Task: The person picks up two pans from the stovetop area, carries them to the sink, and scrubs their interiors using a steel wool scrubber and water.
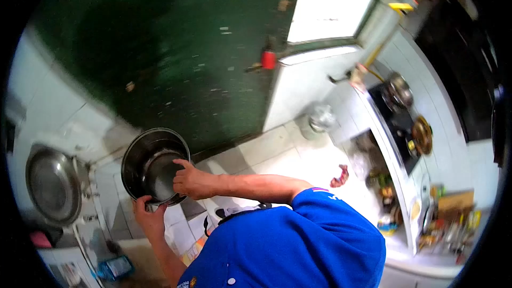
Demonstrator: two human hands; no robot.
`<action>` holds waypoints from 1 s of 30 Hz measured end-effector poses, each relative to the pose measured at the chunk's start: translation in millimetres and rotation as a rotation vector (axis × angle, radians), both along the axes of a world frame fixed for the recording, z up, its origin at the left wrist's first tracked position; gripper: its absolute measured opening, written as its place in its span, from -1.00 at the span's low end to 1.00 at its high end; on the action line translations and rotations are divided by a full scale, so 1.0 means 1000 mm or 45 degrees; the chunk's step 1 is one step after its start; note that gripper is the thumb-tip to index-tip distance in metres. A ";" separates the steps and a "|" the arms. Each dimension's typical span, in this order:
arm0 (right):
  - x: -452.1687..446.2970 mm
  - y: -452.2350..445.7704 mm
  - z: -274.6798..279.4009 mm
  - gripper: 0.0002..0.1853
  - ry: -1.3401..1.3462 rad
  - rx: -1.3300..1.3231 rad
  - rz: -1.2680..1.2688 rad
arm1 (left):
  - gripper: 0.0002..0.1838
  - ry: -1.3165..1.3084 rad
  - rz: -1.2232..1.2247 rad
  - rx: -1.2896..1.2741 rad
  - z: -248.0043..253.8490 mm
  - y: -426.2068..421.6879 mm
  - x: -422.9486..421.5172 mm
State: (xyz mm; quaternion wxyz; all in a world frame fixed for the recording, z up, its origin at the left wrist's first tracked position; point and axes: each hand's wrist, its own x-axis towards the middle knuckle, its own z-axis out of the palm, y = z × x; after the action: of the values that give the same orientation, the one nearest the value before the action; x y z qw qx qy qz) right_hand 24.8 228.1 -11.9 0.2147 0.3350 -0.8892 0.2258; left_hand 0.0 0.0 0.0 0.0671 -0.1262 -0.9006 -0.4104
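A deep metal pot is held up in front of my body, its open top facing me and its inside greyish. My left hand grips the pot's near rim, thumb at the edge. Over the right side of the rim is my right hand, its index finger pointing over the opening and the other fingers curled. Whether those curled fingers hold the rim or something small is hidden.
A green door with a red lock stands ahead. At the left are a round metal basin and a blue bottle. To the right, a counter bears a stove and pans; a bin stands on the floor.
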 end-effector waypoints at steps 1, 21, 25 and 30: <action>0.002 0.005 0.000 -0.91 0.038 -0.030 -0.066 | -0.55 0.017 -0.055 0.023 0.001 0.008 -0.010; 0.441 0.367 0.057 -0.58 0.537 -0.393 -1.622 | -0.60 0.306 -1.575 0.521 0.043 0.533 0.216; 0.490 0.407 0.049 -0.70 0.687 -0.822 -2.032 | -0.60 0.387 -1.829 0.565 0.056 0.608 0.247; 0.557 0.446 0.003 -0.69 0.915 -1.353 -2.472 | -0.58 0.297 -2.044 0.568 0.062 0.678 0.270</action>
State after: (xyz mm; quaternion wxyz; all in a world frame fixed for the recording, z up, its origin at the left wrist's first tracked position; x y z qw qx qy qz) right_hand 582.1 674.1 -8.7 0.6507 -0.5745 -0.4533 0.2027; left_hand 270.4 678.5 61.8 -0.1289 -0.7539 -0.4224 -0.4864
